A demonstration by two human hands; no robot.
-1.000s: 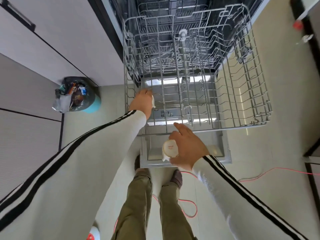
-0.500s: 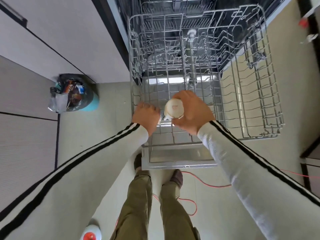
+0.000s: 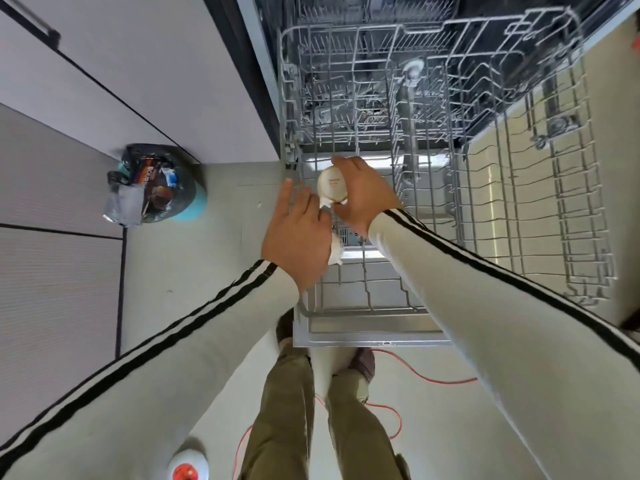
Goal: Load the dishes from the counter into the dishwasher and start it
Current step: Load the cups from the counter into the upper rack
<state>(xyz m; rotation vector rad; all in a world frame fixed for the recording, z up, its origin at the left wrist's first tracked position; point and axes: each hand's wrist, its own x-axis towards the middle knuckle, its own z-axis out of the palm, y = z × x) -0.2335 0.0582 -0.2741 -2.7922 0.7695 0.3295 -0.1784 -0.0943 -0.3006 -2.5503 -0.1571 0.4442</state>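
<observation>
Our right hand (image 3: 363,199), curled round 1 small white ceramic cup (image 3: 331,187), has reached the grey wire rack (image 3: 398,310); our left hand (image 3: 298,237), spread, releases a 2nd such cup (image 3: 336,252) there.

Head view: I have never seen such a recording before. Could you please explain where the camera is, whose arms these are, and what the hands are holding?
The picture comes from a wide-angle camera worn on a person's head, looking down. No robot is here: the striped sleeves, legs and feet are that person's own. In front stands an open dishwasher with its wire rack pulled out. The right hand grips a small white cup above the rack's front left part. The left hand, fingers straight, is beside it; a second cup shows partly beneath it. On the floor are a bin, at left, and a red cable.
</observation>
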